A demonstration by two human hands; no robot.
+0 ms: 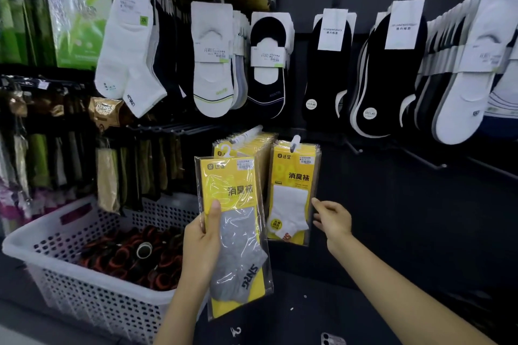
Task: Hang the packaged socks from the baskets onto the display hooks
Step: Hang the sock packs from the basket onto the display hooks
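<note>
Head view: my left hand [203, 235] grips a grey sock pack [238, 232] along its left edge. The thumb lies flat on the front film and the other fingers are curled behind, out of sight. The pack stands nearly upright, tilted a little, in front of the dark display wall. Its top overlaps the front of a row of yellow packs [246, 143] hanging on a hook. I cannot tell whether its own white hanger has caught the hook.

Just right of that row, a white sock pack [291, 193] hangs alone from a second hook [295, 140]. My right hand [333, 221] is at this pack's right edge and holds nothing. Its fingers [318, 202] are loose and spread, with the tips at the film. I cannot tell whether they touch it.

Further right, bare hooks [420, 158] stick out from the wall. Above, a rail carries white socks [126, 47], white and navy liners, and black liners [328, 70]. At lower left sits a white perforated basket [42, 232] with dark, red-rimmed rolls [134, 255] inside. Brownish packets hang just behind it.
</note>
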